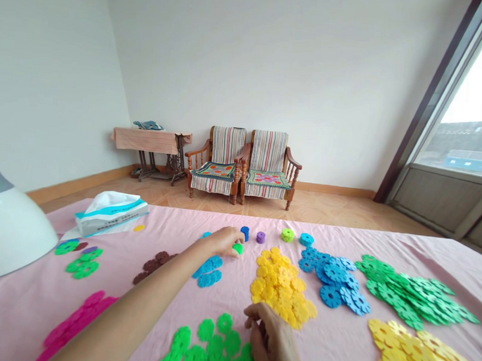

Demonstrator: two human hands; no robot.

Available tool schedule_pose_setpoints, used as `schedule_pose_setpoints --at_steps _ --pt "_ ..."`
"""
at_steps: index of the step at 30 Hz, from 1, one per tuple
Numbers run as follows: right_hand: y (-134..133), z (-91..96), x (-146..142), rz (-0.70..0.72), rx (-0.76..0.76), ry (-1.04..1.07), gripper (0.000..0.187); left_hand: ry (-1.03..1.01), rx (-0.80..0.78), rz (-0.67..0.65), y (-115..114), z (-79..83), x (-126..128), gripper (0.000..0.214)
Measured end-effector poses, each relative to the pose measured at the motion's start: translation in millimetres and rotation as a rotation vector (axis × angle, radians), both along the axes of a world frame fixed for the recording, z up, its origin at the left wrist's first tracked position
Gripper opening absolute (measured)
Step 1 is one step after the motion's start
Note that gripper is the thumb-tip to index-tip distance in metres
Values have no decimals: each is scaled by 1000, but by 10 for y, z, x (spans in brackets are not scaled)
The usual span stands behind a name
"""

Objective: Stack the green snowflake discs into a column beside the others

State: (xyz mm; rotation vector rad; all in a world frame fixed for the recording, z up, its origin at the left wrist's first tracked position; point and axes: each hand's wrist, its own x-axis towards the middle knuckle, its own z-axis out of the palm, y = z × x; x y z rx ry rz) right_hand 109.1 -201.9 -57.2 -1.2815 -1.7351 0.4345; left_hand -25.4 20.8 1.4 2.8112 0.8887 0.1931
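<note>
My left hand (229, 241) reaches across the pink cloth, its fingers closed on a bright green flower-shaped disc (238, 249). Beside it stand a dark blue stack of discs (245, 233) and a purple stack (261, 237). Light blue discs (209, 270) lie below that wrist, partly covered by the arm. Nearer to me, my right hand (270, 340) hovers with loosely curled fingers, thumb and index apart and nothing visible between them. It is between a bright green pile of discs (214, 350) and a yellow pile (279, 283).
Further right are lime (287, 235) and light blue stacks (306, 239), a blue pile (335, 271), a green pile (409, 289) and another yellow pile (418, 355). Brown (154, 265) and magenta discs (79, 320), a tissue pack (112, 214) and a white rounded object (9, 231) are left.
</note>
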Motion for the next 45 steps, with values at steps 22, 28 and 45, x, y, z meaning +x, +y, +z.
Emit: schedule_pose_setpoints --at_steps 22,28,45 --pt "19 -98 -94 -104 46 76 18 -6 -27 -87 -58 29 34 24" --pt "-2 -59 -94 -93 21 134 18 -57 -4 -29 -162 129 -15 46" --pt "-47 60 -38 -59 -217 212 22 70 -320 -90 -1531 314 -789 22"
